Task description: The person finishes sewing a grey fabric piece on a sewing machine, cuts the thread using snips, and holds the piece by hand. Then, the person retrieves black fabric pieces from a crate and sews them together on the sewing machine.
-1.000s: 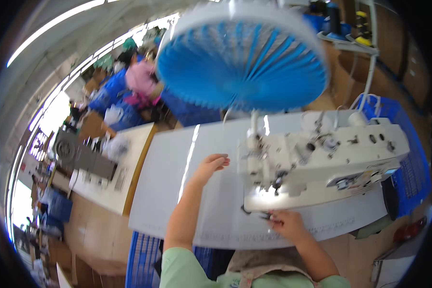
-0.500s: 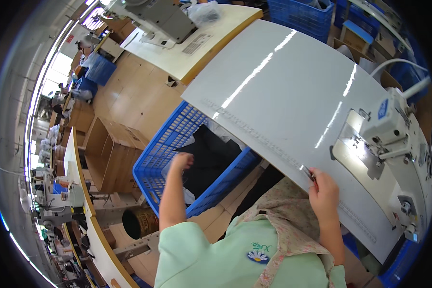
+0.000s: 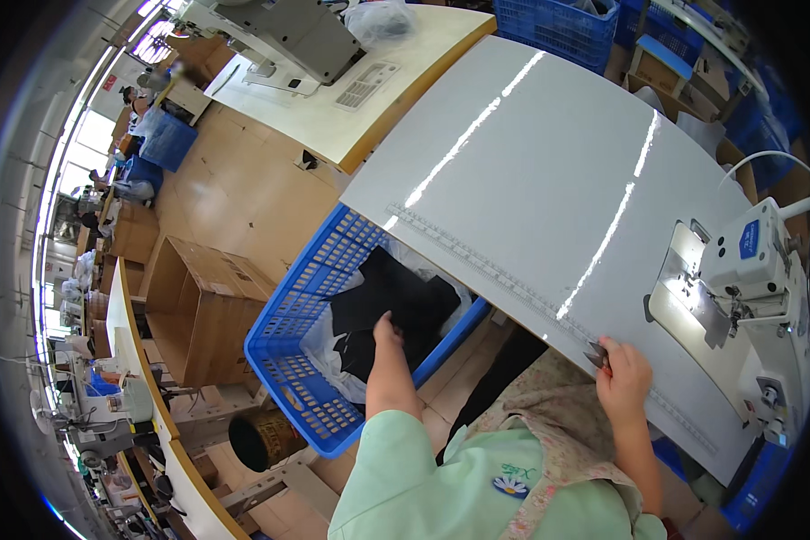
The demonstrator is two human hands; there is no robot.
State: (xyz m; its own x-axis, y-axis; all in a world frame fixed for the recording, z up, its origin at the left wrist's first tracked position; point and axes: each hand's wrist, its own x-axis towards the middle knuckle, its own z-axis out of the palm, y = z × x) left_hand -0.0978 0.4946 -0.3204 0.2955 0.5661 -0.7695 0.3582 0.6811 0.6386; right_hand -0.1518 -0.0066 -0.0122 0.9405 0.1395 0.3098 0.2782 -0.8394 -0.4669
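My left hand (image 3: 389, 334) reaches down into a blue plastic basket (image 3: 290, 333). Its fingers are curled in against the black fabric (image 3: 396, 290) heaped there, and their tips are partly hidden. Clear plastic lining (image 3: 319, 346) shows around the cloth. Over the near edge of the white tabletop (image 3: 513, 171), my right hand (image 3: 623, 380) is closed round a pair of small thread snips (image 3: 597, 355), with the metal blades sticking out to the left. A ruler strip (image 3: 477, 261) runs along that edge.
A white sewing machine (image 3: 756, 256) stands at the tabletop's right end. Another table (image 3: 414, 67) with a machine (image 3: 306, 36) adjoins at the far left. A cardboard box (image 3: 216, 310) and a dark round bin (image 3: 259, 439) are left of the basket. Blue crates (image 3: 558, 31) stand beyond.
My left hand has moved right and slightly down, from the basket's left side onto the black fabric. My right hand keeps the snips near the table edge. The view has shifted slightly.
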